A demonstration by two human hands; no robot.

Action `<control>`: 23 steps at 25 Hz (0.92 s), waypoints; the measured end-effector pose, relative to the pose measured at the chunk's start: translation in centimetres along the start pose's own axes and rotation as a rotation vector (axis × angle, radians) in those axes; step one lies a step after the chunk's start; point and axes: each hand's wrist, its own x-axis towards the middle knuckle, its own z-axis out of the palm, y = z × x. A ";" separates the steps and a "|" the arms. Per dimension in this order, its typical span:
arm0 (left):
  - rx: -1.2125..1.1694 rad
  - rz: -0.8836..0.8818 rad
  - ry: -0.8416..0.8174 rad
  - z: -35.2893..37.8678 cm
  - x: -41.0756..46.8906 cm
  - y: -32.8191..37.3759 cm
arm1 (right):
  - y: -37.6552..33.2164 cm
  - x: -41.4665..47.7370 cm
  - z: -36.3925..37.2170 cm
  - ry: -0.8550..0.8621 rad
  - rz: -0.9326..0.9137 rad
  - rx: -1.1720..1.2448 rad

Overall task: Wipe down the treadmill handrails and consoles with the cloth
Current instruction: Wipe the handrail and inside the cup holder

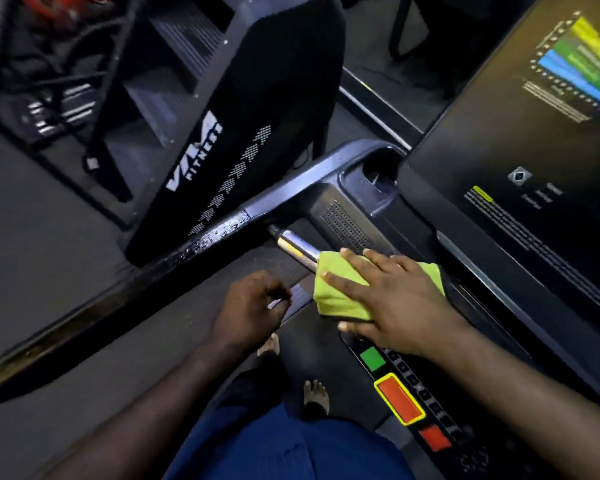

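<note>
right hand (392,299) lies flat, fingers straight and spread, palm down on the green cloth (340,303). no grip, just pressing. the cloth is folded into a pad and sits on the inner end of the chrome grip bar (297,245), at the edge of the treadmill console (499,258). bare chrome shows to the left of the cloth. the thumb hangs off the near edge of the cloth, just above the button strip.

left hand (250,306) is in the air near the cloth but apart from it, fingers loosely curled, holding nothing. it's over the edge of the treadmill belt (312,344).

dark left handrail (243,220) runs diagonally from the console toward lower left. wet sheen and droplets on its top surface. cup holder (381,168) is set in the console corner and the perforated grille (347,220) is just below it. console screen (520,133) is at upper right, lit, with a multicolour chart in its top corner; the text is too blurred to read.

button strip at lower right: green button (372,358), then red button with yellow border (399,398), then a smaller red button (434,438), with a row of small dark keys beside them.

two bare feet (316,393) stand on the belt, blue garment (274,445) at the bottom of view. a neighbouring black machine (194,157) with white "fitness" lettering stands beyond the handrail on the grey floor (49,220).
</note>
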 end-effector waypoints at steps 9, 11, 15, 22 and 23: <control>-0.036 -0.160 0.266 0.8 1.2 -1.1 | -4.5 7.2 1.2 -0.121 -0.058 -0.371; -0.064 -0.189 0.301 0.2 1.6 -1.8 | -5.3 9.5 2.0 -0.083 -0.040 -0.423; -0.112 -0.201 0.367 -0.6 1.0 -3.6 | -7.1 15.0 2.6 -0.051 0.017 -0.485; -0.244 -0.155 0.400 -1.1 0.2 -4.8 | -6.3 18.5 0.6 -0.090 0.441 0.060; -0.259 -0.139 0.394 -1.1 0.2 -5.0 | -5.6 18.9 0.2 -0.133 0.486 0.151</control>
